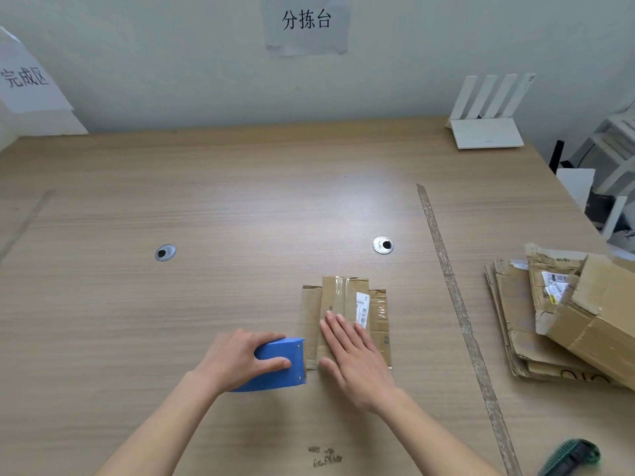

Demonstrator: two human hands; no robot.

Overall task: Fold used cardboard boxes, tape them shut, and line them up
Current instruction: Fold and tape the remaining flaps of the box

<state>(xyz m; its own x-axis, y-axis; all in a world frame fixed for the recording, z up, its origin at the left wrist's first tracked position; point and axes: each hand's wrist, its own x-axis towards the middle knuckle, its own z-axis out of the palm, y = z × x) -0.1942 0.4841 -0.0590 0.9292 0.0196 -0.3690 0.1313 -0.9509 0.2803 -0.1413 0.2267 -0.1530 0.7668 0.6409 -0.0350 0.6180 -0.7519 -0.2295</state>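
Cardboard, a flattened box [345, 317], lies on the table [206, 207] at lower centre, pinned flat by the straight-fingered right hand [354, 355], seemingly for taping; beside it, the blue tape dispenser [278, 364] is gripped by the left hand [240, 359].

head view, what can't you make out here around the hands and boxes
- Tape roll: hidden inside the blue dispenser under the left hand, head view.
- Folded box: its near middle is covered by the right hand.
- Box pile: cut off by the right edge.
- Green tool: blurred, cut by the bottom edge.
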